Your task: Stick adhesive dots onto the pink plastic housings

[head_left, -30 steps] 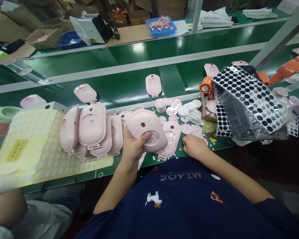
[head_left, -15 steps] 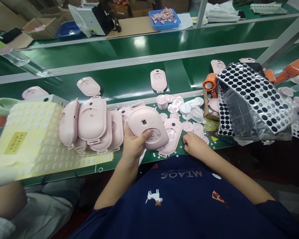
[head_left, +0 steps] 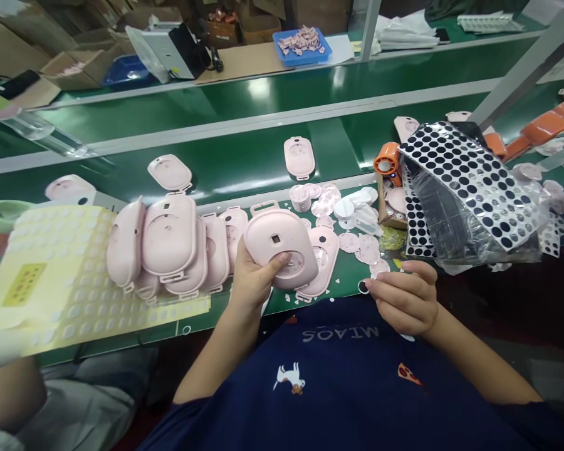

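My left hand [head_left: 256,275] grips a pink plastic casing [head_left: 282,235], its thumb lying over the round recess. A small square hole shows in the casing's upper part. My right hand [head_left: 404,297] is raised off the bench near my shirt, thumb and forefinger pinched on a small round black sticker [head_left: 363,286] with a light rim. Beneath the held casing, another pink casing [head_left: 323,260] lies on the green bench, partly covered. Pink patterned discs [head_left: 367,248] lie loose beyond the right hand.
Pink casings [head_left: 169,235] are stacked left beside a yellow sticker sheet [head_left: 32,269]. Black-dot sticker sheets [head_left: 465,175] and an orange handheld fan [head_left: 388,158] lie right. More casings [head_left: 299,158] rest on the green belt [head_left: 244,166]. A person's leg [head_left: 75,401] shows lower left.
My right hand has lifted from the bench beside the discs and moved right and toward me, the round sticker now showing at its fingertips. My left hand keeps its hold on the casing.
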Demonstrator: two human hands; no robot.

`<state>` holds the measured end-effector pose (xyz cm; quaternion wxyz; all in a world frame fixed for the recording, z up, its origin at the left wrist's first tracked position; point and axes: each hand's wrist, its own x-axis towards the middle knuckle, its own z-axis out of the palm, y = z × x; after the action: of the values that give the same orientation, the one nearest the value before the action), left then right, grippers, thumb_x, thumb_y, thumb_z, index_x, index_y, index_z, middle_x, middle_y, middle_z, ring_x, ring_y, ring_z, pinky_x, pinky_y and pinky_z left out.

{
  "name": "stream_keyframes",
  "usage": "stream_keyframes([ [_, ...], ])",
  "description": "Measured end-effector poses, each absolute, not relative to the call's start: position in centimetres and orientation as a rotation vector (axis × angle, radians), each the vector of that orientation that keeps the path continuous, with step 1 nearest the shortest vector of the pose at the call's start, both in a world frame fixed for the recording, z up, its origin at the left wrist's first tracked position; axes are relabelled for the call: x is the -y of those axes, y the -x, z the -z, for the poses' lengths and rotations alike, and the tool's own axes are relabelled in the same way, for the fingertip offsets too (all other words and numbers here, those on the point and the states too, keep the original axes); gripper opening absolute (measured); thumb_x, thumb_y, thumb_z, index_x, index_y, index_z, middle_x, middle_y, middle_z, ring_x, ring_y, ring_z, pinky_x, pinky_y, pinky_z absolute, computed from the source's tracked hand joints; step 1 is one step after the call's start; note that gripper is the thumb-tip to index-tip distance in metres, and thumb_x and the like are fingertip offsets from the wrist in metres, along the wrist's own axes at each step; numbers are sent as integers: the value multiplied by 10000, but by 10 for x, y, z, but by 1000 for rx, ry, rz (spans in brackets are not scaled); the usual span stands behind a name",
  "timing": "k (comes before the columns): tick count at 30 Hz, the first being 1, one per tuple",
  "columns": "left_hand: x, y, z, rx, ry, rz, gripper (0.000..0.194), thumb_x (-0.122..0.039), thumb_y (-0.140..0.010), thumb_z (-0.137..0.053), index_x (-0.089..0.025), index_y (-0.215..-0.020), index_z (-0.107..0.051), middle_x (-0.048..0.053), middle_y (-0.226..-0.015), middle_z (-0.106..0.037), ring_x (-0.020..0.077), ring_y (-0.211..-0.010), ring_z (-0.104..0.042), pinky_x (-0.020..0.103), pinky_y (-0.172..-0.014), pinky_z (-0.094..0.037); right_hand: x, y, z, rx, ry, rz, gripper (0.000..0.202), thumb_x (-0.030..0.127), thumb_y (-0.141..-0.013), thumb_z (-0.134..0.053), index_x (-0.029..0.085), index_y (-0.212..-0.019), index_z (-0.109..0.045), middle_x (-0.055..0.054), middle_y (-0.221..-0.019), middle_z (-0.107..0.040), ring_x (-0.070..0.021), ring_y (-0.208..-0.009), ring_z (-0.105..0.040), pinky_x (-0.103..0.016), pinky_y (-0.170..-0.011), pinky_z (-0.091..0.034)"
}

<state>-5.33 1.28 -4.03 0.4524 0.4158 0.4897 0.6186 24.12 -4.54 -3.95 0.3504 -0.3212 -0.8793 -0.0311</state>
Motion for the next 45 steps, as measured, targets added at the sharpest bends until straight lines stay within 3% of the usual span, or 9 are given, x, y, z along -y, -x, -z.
stream_keyframes([
  [7,-13,58,52,-1270,-1221,-1228,809,-390,-606,-918,-241,-1302,-534,110,-1298,-619,293,-1193,-624,435,-1025,-514,32,-224,33,2069,801,66,219,141,-895,-615,349,-916,-680,71,-897,-780,-152,-783,-678,-388,-823,-498],
  [11,-34,60,69,-1392,-1239,-976,854,-399,-663,-847,-230,-1388,-429,130,-1214,-632,314,-1070,-678,560,-1003,-507,26,-207,31,1955,871,-116,268,75,-892,-619,298,-1025,-687,16,-871,-743,-155,-788,-651,-352,-788,-490],
  [14,-45,56,79,-1473,-1426,-927,701,-360,-686,-813,-206,-1313,-538,157,-1194,-665,362,-1122,-667,621,-1070,-438,26,-203,35,1965,863,-126,238,76,-888,-623,285,-977,-692,4,-903,-743,-169,-835,-651,-362,-811,-487],
  [19,-36,47,67,-1552,-1821,-959,445,-304,-757,-742,-196,-1186,-696,214,-1481,-535,444,-1414,-451,683,-1174,-277,27,-205,37,1962,818,-81,216,74,-883,-638,264,-972,-690,-8,-903,-737,-158,-810,-655,-347,-777,-478],
  [21,-26,44,49,-1448,-1972,-1013,421,-296,-790,-734,-212,-1202,-703,189,-1491,-541,411,-1407,-469,647,-1171,-320,26,-205,34,1957,812,-74,216,91,-892,-635,278,-977,-700,3,-883,-734,-147,-777,-657,-337,-758,-472],
  [27,-2,24,7,-645,-1977,-955,331,-342,-836,-787,-250,-1148,-723,105,-1052,-773,261,-1005,-732,413,-929,-582,24,-199,22,1901,657,-14,206,121,-894,-636,272,-1010,-713,-2,-868,-734,-139,-727,-649,-331,-711,-465],
  [33,1,6,12,-526,-1807,-1166,161,-292,-850,-789,-247,-998,-745,69,-892,-756,202,-818,-727,339,-769,-596,22,-194,13,1922,569,42,141,133,-914,-621,236,-988,-683,-5,-854,-733,-130,-715,-653,-328,-710,-484],
  [38,4,9,10,-566,-1735,-1215,148,-264,-839,-792,-234,-965,-720,75,-890,-749,201,-839,-722,330,-762,-593,24,-195,0,1951,587,-114,192,121,-893,-602,217,-1057,-627,-38,-911,-728,-157,-770,-670,-355,-753,-504],
  [45,10,14,-2,-609,-1975,-1222,193,-188,-838,-773,-227,-998,-673,59,-897,-755,175,-814,-726,287,-731,-591,29,-193,-28,1999,878,-428,99,140,-901,-609,237,-897,-589,-1,-789,-671,-152,-757,-656,-290,-701,-513],
])
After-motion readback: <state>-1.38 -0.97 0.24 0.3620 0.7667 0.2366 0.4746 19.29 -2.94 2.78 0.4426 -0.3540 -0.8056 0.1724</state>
